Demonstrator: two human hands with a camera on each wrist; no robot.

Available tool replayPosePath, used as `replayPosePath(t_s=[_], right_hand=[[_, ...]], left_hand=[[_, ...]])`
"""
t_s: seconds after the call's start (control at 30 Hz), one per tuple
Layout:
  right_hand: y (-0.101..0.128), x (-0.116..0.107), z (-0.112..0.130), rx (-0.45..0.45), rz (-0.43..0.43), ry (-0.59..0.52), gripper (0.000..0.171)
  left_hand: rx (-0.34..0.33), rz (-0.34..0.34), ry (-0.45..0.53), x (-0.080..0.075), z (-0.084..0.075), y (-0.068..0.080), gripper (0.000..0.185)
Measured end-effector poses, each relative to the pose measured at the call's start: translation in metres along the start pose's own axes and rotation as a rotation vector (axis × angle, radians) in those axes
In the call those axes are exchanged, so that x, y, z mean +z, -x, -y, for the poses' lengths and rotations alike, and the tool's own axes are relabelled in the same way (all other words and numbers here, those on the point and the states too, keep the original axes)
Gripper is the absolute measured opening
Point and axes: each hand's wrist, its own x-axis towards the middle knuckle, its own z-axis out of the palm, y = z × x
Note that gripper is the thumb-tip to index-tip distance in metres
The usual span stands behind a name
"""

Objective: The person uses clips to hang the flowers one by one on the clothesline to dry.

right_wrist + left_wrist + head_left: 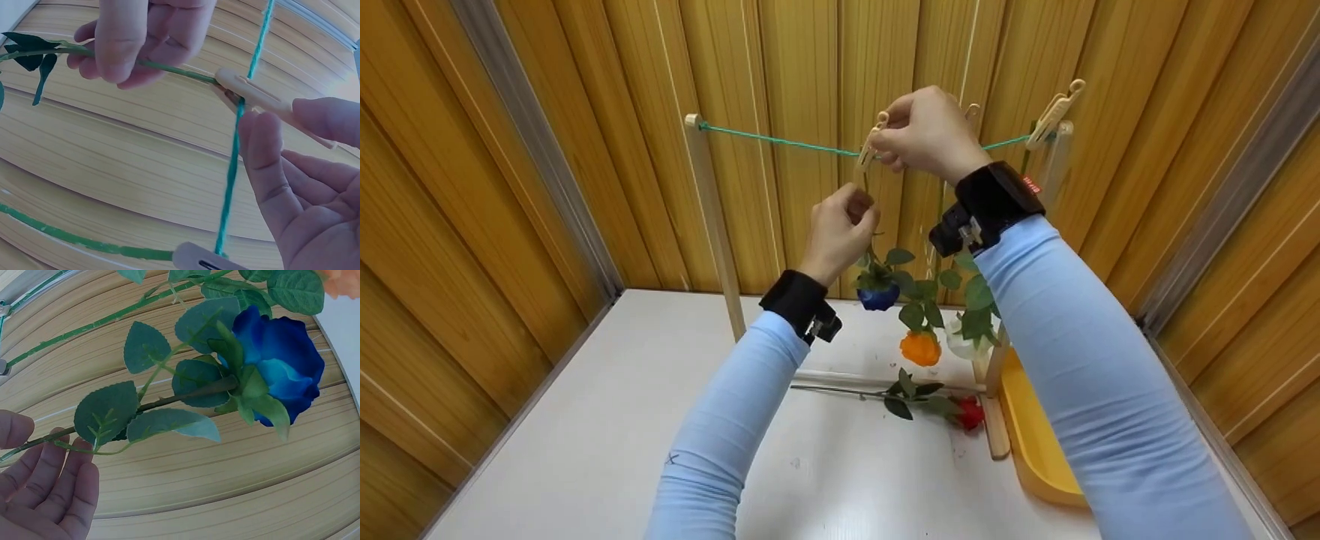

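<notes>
Head down, the blue rose [879,297] hangs below my left hand [840,229], which pinches its green stem between thumb and fingers. In the left wrist view the blue bloom [287,374] and its leaves point away from that hand. My right hand [934,135] grips a beige clothespin [872,139] by its handle end. The right wrist view has the clothespin [253,93] lying across the teal string [229,185], with the stem's tip [191,74] at its mouth. Whether it clamps the stem firmly I cannot tell.
An orange rose [921,349] and a white rose [967,341] hang to the right. Another clothespin [1056,112] sits by the right post. A red rose [970,413] lies on the white table [585,420], near a yellow tray [1039,457]. The left wooden post [712,217] holds the string.
</notes>
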Motion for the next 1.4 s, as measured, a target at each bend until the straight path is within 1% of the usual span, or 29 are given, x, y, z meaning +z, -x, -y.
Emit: replayPosePath(t_s=[0.17,0.3,0.47,0.63,0.7,0.77,0.9,1.0,1.07,1.23,1.4], right_hand=[[0.01,-0.009,-0.002,-0.028,-0.004,-0.01,0.035],[0.024,-0.015,-0.009,-0.09,-0.029,0.008,0.034],[0.055,-0.017,-0.026,-0.17,-0.024,0.024,0.026],[0.094,-0.011,-0.054,-0.251,-0.019,0.068,0.023],[0.109,-0.007,-0.066,-0.275,-0.031,0.086,0.023],[0.122,-0.002,-0.077,-0.286,-0.054,0.112,0.023],[0.146,0.01,-0.098,-0.275,-0.092,0.157,0.025],[0.162,0.02,-0.112,-0.257,-0.114,0.152,0.027],[0.172,0.025,-0.12,-0.26,-0.138,0.133,0.027],[0.192,0.04,-0.139,-0.265,-0.209,0.118,0.031],[0.209,0.059,-0.155,-0.228,-0.243,0.116,0.036]], left_hand=[[-0.001,0.011,-0.004,-0.001,0.002,0.003,0.011],[-0.005,0.015,-0.002,-0.004,0.003,0.006,0.012],[0.0,0.024,-0.017,-0.012,0.005,0.016,0.017],[0.068,0.014,-0.087,-0.022,0.005,0.029,0.019],[0.091,0.006,-0.104,-0.025,0.004,0.036,0.02],[0.1,-0.001,-0.105,-0.029,0.003,0.043,0.02],[0.092,-0.006,-0.112,-0.033,0.002,0.06,0.023],[0.089,-0.009,-0.142,-0.035,0.002,0.073,0.026],[0.093,-0.011,-0.168,-0.035,0.002,0.081,0.029],[0.102,-0.043,-0.227,-0.029,0.006,0.102,0.033],[0.075,-0.082,-0.271,-0.018,0.014,0.127,0.036]])
